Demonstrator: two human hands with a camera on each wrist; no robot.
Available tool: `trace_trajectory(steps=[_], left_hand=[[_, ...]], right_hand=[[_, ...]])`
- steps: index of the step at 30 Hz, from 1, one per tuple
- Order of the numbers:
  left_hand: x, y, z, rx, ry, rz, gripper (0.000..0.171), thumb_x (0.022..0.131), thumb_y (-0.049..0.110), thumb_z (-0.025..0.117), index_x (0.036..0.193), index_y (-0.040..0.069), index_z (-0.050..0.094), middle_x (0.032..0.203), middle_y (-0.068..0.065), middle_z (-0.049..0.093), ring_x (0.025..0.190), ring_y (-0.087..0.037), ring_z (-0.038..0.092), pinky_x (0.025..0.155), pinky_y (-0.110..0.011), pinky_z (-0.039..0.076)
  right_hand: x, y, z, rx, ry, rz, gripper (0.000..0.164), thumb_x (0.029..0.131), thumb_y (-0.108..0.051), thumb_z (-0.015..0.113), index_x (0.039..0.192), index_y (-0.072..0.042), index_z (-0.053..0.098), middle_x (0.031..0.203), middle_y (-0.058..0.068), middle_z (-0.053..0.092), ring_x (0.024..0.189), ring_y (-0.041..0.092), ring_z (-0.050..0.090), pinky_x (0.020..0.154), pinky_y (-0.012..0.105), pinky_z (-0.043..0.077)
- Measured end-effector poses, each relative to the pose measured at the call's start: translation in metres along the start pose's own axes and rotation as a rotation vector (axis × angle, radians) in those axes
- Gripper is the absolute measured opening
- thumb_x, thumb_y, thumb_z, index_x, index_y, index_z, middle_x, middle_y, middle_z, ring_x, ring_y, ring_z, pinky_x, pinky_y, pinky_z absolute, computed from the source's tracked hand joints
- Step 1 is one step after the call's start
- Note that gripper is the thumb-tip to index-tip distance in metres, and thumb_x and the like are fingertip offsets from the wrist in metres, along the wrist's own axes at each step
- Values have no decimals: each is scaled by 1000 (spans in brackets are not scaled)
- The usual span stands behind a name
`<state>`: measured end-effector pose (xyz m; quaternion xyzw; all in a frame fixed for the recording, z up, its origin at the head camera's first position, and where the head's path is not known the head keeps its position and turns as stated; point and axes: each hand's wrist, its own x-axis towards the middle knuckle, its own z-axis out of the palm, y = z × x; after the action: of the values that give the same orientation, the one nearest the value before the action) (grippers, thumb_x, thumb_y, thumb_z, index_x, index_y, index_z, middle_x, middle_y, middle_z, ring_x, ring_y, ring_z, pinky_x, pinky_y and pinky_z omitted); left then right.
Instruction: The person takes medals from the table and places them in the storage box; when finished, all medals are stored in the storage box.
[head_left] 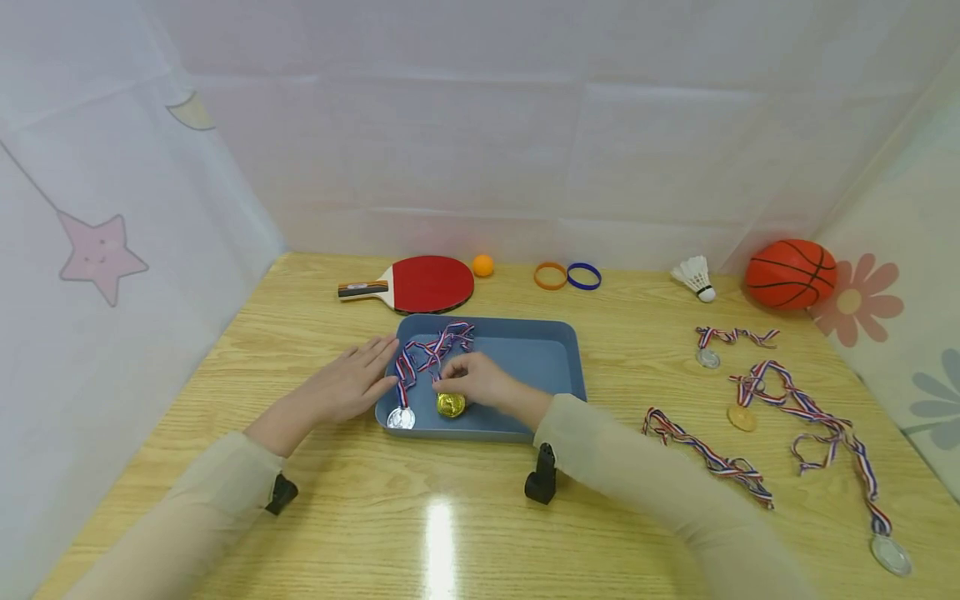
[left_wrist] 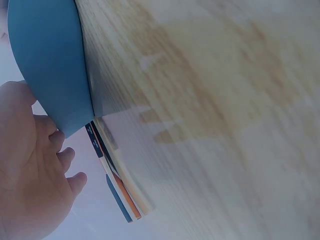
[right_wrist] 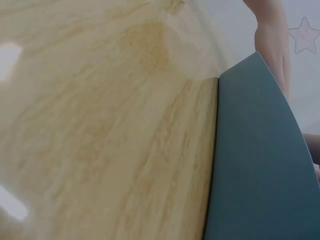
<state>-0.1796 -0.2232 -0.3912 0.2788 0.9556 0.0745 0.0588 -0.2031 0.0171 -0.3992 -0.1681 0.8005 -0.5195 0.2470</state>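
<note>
My left hand (head_left: pixel 347 382) lies at the left rim of a blue-grey tray (head_left: pixel 525 330), its fingers straight and touching the edge; in the left wrist view the fingertips meet the tray's outer wall (left_wrist: pixel 52 60). Inside the tray, my right hand (head_left: pixel 480 382) pinches a gold medal (head_left: pixel 451 405) near its top, where the ribbon joins. A silver medal (head_left: pixel 401 417) lies in the tray's front left corner. Red, white and blue ribbons (head_left: pixel 442 342) spread over the tray's left part. In the right wrist view the tray wall (right_wrist: pixel 260 150) hides the right fingers.
Behind the tray are a red table tennis bat (head_left: pixel 432 283), an orange ball (head_left: pixel 483 266), an orange wristband (head_left: pixel 551 276) and a blue wristband (head_left: pixel 584 276). A shuttlecock (head_left: pixel 695 278) and a small basketball (head_left: pixel 791 275) stand at the back right. More ribboned medals (head_left: pixel 742 417) lie on the right.
</note>
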Motion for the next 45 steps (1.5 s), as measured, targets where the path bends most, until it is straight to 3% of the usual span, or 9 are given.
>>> trace_trajectory(steps=[8,19,32,38,45], left_hand=[[0,2,-1,3,-4,4,61,100,36,33,145,-3,17,150,-19,16,135,-37,14,106,-52,17],[-1,1,-1,8,-1,7,62,100,38,31,145,-3,17,150,-18,15,135,-37,14,106,-52,17],[-2,3,-2,-18,29,19,61,100,36,34,143,-5,21,148,-21,19,134,-39,16,105,-55,17],[-1,3,-3,-7,3,-1,61,100,36,33,144,-4,19,149,-19,17,135,-37,14,106,-53,16],[-1,3,-4,-9,-1,-4,61,100,35,34,144,-4,19,149,-19,17,135,-38,14,106,-53,16]], right_hand=[[3,1,13,-54,-25,14,15,83,-15,70,74,-4,65,54,4,53,42,12,48,41,27,48],[3,0,18,-58,-56,14,17,83,-10,69,70,-2,63,51,9,56,38,16,53,41,32,51],[2,-2,18,-73,-71,27,10,83,-9,69,76,-3,64,59,10,60,41,16,55,44,31,52],[1,-2,13,-42,-81,43,7,84,-7,67,81,-2,65,62,9,59,43,17,55,45,32,52],[-10,-13,-6,-23,-101,-24,9,84,-9,68,89,-3,66,74,15,60,49,20,57,49,35,54]])
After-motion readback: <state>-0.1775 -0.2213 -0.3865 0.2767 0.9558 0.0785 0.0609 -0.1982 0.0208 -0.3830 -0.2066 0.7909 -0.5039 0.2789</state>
